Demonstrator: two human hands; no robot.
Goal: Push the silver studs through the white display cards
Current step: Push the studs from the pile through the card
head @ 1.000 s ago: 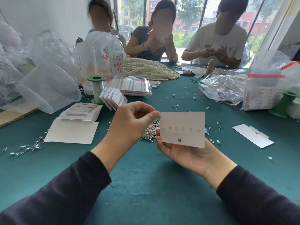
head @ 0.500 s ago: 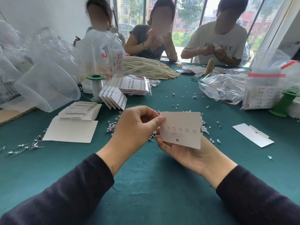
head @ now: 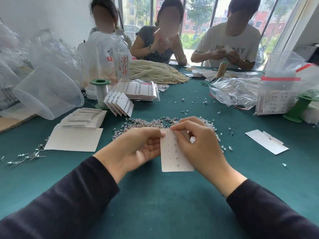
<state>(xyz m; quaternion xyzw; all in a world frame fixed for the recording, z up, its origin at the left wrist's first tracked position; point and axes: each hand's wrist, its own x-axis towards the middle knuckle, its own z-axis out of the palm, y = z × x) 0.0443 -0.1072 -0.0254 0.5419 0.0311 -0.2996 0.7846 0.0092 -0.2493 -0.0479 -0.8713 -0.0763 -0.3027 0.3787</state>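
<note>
A white display card (head: 173, 152) is held upright, long side vertical, above the green tabletop (head: 155, 195), between both hands. The left hand (head: 136, 149) is closed on the card's left edge, thumb tip against the upper left corner and fingers curled behind. The right hand (head: 198, 144) is wrapped over the right edge, its thumb and forefinger pinched together at the card's top edge; whether a stud is gripped there cannot be told. A column of small holes is seen down the card, and beside it a row of faint silver marks, apparently studs already seated, blurred. A glinting stud head (head: 192, 139) is seen at the right palm. A loose heap of silver studs (head: 148, 122) lies on the tabletop just beyond the hands. A blank card sheet (head: 74, 139) and a stack of cards (head: 86, 117) lie to the left; another blank card (head: 266, 144) lies well apart to the right. Finished cards (head: 120, 104) lean against a green spool (head: 101, 93).
</note>
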